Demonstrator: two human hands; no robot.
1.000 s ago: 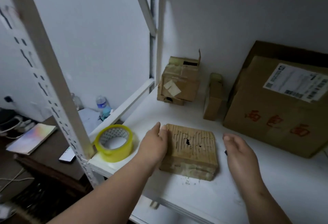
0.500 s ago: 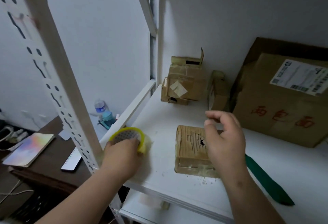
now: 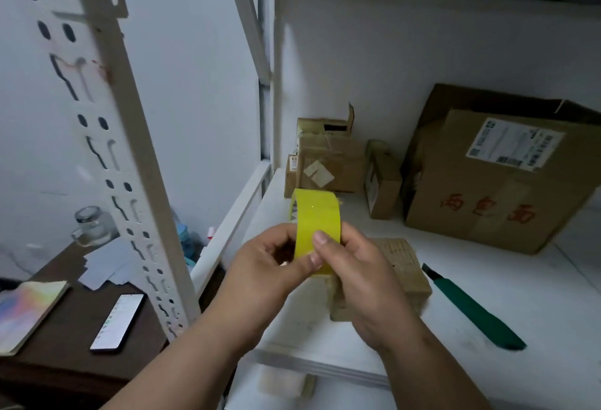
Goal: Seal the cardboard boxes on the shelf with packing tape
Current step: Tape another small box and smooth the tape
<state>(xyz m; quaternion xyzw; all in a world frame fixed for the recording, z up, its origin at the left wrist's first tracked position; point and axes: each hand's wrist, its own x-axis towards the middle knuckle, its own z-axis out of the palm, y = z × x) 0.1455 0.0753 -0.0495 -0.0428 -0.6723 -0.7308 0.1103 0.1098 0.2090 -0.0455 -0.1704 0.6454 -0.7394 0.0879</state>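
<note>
- While both hands meet at frame centre, the yellow packing tape roll (image 3: 317, 221) is held up edge-on between them, above the front of the white shelf (image 3: 536, 279).
- Left hand (image 3: 270, 266): forearm enters from 7 o'clock, fingers curled round the roll's lower left side, thumb up against the tape face.
- Right hand (image 3: 357, 269): forearm enters from 5 o'clock, thumb pressed flat on the yellow outer face, fingers wrapped behind the roll. Both hands grip the same roll; neither is spread wide.
- Can't tell if a tape end is lifted; the spot under the thumbs is hidden.
- Small cardboard box (image 3: 403, 266) lies flat on the shelf right below and behind the right hand, partly covered by it, at 4 o'clock from the roll.
- Green utility knife (image 3: 471, 309) lies on the shelf at 3 o'clock from that box, just beside it, not touching, blade tip pointing to the back.
- Large cardboard box (image 3: 507, 188) with a shipping label and red characters sits at 2 o'clock, against the back wall.
- Narrow upright box (image 3: 382, 182) stands just left of the large one; a stack of small boxes (image 3: 328, 159) sits in the back left corner at 12 o'clock.
- White slotted upright post (image 3: 130, 162) stands at 9 o'clock.
- Dark desk (image 3: 65, 338) at 8 o'clock carries a phone (image 3: 117, 322), a notebook (image 3: 22, 312) and a glass mug (image 3: 89, 226).
</note>
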